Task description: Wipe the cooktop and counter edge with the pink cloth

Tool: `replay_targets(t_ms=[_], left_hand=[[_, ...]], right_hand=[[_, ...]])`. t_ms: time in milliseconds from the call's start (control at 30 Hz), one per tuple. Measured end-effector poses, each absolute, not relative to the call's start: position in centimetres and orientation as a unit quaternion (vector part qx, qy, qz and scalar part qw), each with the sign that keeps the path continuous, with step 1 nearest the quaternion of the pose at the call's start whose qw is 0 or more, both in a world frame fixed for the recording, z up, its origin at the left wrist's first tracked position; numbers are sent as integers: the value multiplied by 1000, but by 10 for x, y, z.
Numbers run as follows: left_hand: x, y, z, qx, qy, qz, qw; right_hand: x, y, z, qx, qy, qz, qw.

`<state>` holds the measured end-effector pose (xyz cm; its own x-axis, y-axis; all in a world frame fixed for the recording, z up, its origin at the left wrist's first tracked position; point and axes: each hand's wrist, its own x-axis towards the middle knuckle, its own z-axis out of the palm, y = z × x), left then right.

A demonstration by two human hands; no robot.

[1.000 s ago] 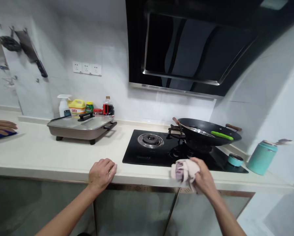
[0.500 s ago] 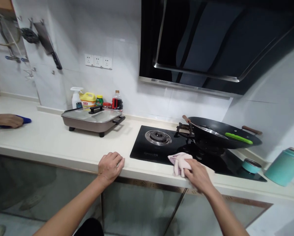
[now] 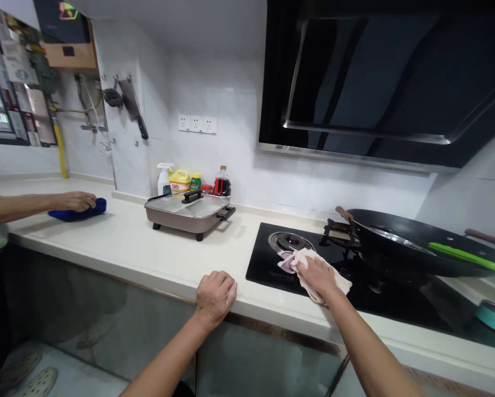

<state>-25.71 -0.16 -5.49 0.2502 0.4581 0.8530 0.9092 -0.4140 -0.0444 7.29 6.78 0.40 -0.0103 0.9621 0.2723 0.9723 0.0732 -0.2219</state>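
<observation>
My right hand [image 3: 317, 274] presses a pale pink cloth [image 3: 334, 281] onto the front of the black glass gas hob [image 3: 268, 264], fingers bunched over it. Part of the cloth hangs onto the counter's front edge, and its purple-marked corner lies near the left burner [image 3: 291, 241]. Curled into a loose fist, my left hand [image 3: 215, 296] rests on the edge of the white counter [image 3: 165, 259], left of the hob. Nothing shows in its fingers.
A black wok [image 3: 413, 259] with a green-handled utensil stands on the right burner. An electric pan [image 3: 185, 220] with a glass lid sits left of the hob, bottles behind it. At far left another person's hand [image 3: 76, 201] holds a blue cloth [image 3: 101, 207]. A range hood [image 3: 367, 82] overhangs.
My right hand has moved the cloth from the counter's front edge farther onto the hob, towards the left burner. The view has turned left. The other person's blue cloth shows more fully.
</observation>
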Motion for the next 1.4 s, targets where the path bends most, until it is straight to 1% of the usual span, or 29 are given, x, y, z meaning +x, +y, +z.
replay_targets(t_ms=[100, 200, 267, 400, 467, 533, 633, 733, 833, 900, 967, 1033, 1133, 1200, 1300, 1400], left_hand=[[-257, 0, -57, -741, -462, -400, 279], [-259, 1, -60, -741, -454, -415, 271], [-262, 2, -62, -732, -445, -446, 261], [-267, 5, -61, -671, -465, -535, 218], [-269, 5, -58, -653, -478, -550, 204], [-268, 2, -53, -682, -475, -524, 187], [-263, -8, -43, -748, -458, -454, 160], [-252, -16, -29, -773, -474, -396, 145], [-233, -15, -13, -779, -531, -320, 94], [-219, -10, -6, -789, -558, -252, 44], [-206, -5, -1, -801, -569, -187, 0], [-199, 1, 2, -805, -575, -144, -26], [-199, 12, 5, -803, -583, -121, -34], [-206, 25, 7, -801, -586, -117, -34], [-221, 55, 11, -790, -603, -106, -41], [-233, 90, 15, -759, -644, -90, -41]], right_hand=[[37, 71, 0, -690, -707, 14, 156], [-14, 65, -1, -643, -750, 37, 150], [-48, 55, -1, -607, -778, 45, 152], [-96, 31, -3, -486, -853, 53, 181], [-104, 24, -6, -432, -875, 78, 204], [-99, 23, -7, -395, -880, 119, 235], [-72, 26, -4, -351, -862, 169, 323], [-24, 28, 3, -369, -825, 138, 406], [42, 24, 1, -427, -786, 91, 438], [90, 21, -12, -477, -762, 61, 434], [135, 19, -35, -551, -744, -28, 377], [169, 19, -62, -606, -715, -91, 338], [194, 20, -93, -631, -707, -106, 301], [195, 19, -102, -639, -707, -109, 283], [190, 16, -104, -647, -705, -112, 268], [189, 12, -100, -649, -703, -107, 271]])
